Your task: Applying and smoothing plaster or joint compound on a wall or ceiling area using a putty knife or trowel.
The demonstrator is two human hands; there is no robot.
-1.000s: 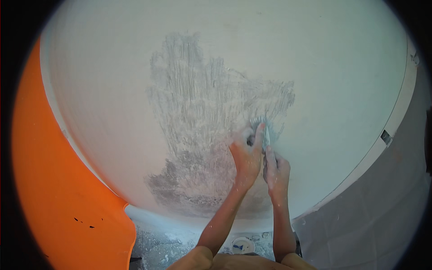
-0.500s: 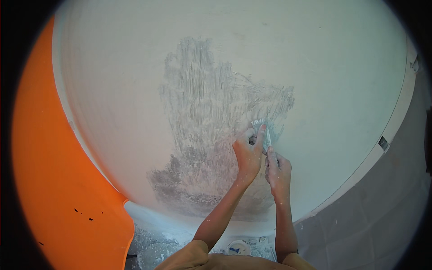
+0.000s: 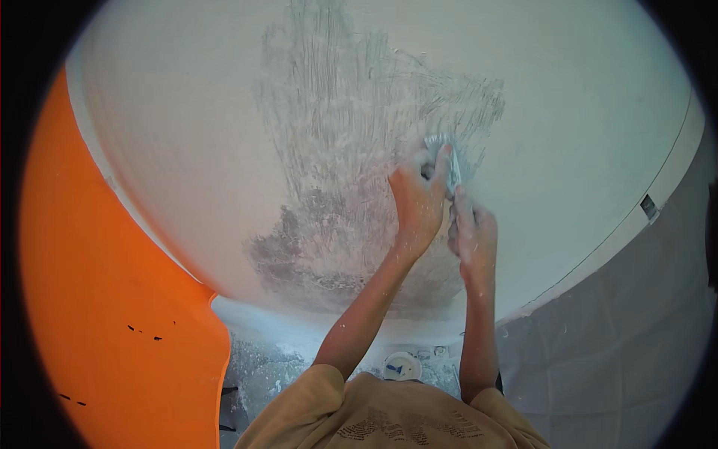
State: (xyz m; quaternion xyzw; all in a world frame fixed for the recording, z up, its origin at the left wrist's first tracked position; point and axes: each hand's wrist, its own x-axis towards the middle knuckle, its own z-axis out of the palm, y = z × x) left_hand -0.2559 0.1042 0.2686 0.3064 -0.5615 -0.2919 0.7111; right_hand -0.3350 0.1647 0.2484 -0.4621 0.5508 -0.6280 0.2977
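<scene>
Both of my hands are on one scraper, its pale metal blade point(image 3: 455, 169) smeared with white and pressed against a curved white surface point(image 3: 187, 150). My left hand point(image 3: 420, 196) is curled at the blade, its thumb laid along it toward the front edge. Lower and to the right, my right hand point(image 3: 476, 232) is wrapped around the handle, which the fingers mostly hide. Around the blade spreads a rough grey patch point(image 3: 321, 112) with streaky scratch marks, darker toward its lower left. White specks dot both forearms.
An orange panel point(image 3: 112, 277) with black marks borders the left side. Grey sheeting point(image 3: 598, 337) lies at the right, beyond the surface's pale rim point(image 3: 628, 239) with a small dark slot. Below, a white tub point(image 3: 402, 367) with something blue inside stands on a white-spattered floor point(image 3: 269, 367).
My view has tilted downward, so the surface and hands appear higher and more of the shirt and floor shows. Both hands keep their hold, with the blade at nearly the same spot on the patch.
</scene>
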